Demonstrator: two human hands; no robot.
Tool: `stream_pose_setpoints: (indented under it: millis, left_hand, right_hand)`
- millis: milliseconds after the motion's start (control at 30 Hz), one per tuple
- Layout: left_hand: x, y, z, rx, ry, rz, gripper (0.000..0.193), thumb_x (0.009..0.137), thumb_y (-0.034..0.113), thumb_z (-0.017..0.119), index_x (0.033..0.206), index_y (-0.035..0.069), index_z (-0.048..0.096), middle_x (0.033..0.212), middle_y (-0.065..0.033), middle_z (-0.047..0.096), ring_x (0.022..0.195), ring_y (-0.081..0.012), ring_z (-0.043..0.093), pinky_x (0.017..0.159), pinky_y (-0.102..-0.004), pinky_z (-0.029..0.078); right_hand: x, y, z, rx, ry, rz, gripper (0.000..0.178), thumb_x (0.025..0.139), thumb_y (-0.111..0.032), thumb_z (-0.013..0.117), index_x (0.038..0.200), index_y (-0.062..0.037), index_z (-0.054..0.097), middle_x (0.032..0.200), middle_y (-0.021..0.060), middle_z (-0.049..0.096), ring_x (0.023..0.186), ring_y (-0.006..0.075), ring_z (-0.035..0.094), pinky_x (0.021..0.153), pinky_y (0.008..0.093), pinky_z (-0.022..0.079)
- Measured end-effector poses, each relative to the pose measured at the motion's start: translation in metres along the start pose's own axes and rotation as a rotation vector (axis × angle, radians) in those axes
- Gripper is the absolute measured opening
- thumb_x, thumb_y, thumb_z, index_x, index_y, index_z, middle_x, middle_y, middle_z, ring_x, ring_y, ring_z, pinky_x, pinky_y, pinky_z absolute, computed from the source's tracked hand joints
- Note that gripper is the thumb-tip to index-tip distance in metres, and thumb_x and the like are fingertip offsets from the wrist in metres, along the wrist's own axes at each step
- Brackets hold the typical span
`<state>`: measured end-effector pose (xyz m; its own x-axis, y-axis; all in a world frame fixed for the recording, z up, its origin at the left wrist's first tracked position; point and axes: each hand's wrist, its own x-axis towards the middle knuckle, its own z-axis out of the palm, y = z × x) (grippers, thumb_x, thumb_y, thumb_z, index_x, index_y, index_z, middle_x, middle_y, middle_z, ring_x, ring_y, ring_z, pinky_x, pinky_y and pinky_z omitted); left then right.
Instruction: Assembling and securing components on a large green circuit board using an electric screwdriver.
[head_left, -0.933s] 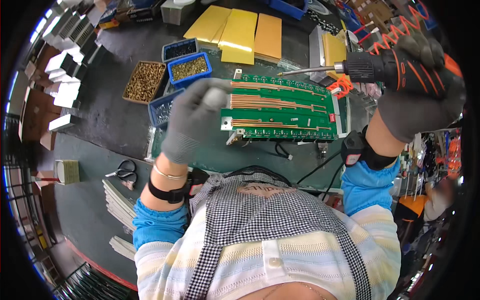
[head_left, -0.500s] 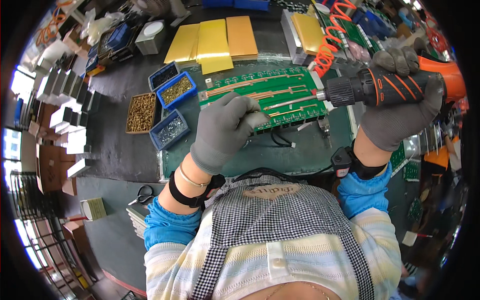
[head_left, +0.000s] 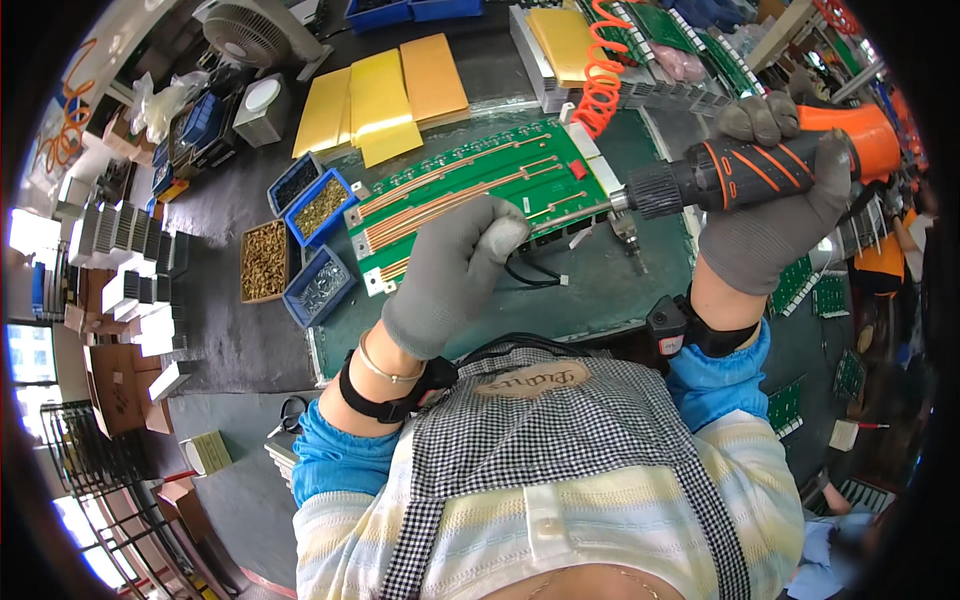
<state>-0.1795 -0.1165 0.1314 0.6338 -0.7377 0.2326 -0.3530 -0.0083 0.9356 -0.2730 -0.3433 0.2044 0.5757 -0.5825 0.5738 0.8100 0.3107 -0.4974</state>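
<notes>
Evidently, in the head view, the two hands meet along one line. The right hand [head_left: 770, 195] is wrapped firmly around a black-and-orange power driver [head_left: 745, 172], holding it nearly level, presumably so that its long bit [head_left: 575, 214] points straight across at the left hand [head_left: 462, 262]. The left hand's gloved thumb and fingers are drawn narrowly together at the bit's tip, perhaps to steady it; I cannot tell whether they pinch the tip itself or some small part hidden there.

Directly beneath and forward of the left grip lies a green circuit board [head_left: 480, 175] with copper-coloured bars [head_left: 450, 205]; the bit passes over its near edge. Whether the glove touches the board is unclear. A black cable [head_left: 530, 281] curls just to the near right of those fingers.

To the left of the left grip sit a blue bin [head_left: 338, 219] of brass-coloured pieces and another blue bin [head_left: 335, 303] of silvery ones, probably placed there for easy reach. Yellow sheets [head_left: 380, 105] lie beyond the board, well apart from both grips, and a coiled orange hose [head_left: 597, 95] hangs ahead and left of the driver.
</notes>
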Motion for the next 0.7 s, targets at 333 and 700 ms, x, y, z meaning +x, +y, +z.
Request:
stream_pose_setpoints:
  millis: [333,700]
  left_hand:
    - [-0.041,0.012,-0.048,0.251,0.17,-0.186,0.033,0.093,0.031,0.049,0.085,-0.001,0.057,0.07,-0.003,0.053,0.062,-0.0095,0.047,0.056,-0.0235,0.038]
    - [0.033,-0.019,0.024,-1.11,0.004,-0.67,0.031,0.093,0.027,0.05,0.105,-0.002,0.054,0.09,-0.0082,0.057,0.06,-0.0048,0.043,0.051,-0.0142,0.036]
  right_hand:
    - [0.023,-0.016,-0.047,-0.126,0.029,-0.032,0.043,0.08,-0.029,0.058,0.11,-0.0011,0.045,0.082,0.0064,0.049,0.077,0.0169,0.05,0.076,0.0349,0.042]
    - [0.03,0.002,-0.052,0.075,-0.045,0.028,0.053,0.076,-0.023,0.062,0.114,0.0023,0.035,0.085,0.0062,0.04,0.08,0.0147,0.044,0.074,0.0321,0.041]
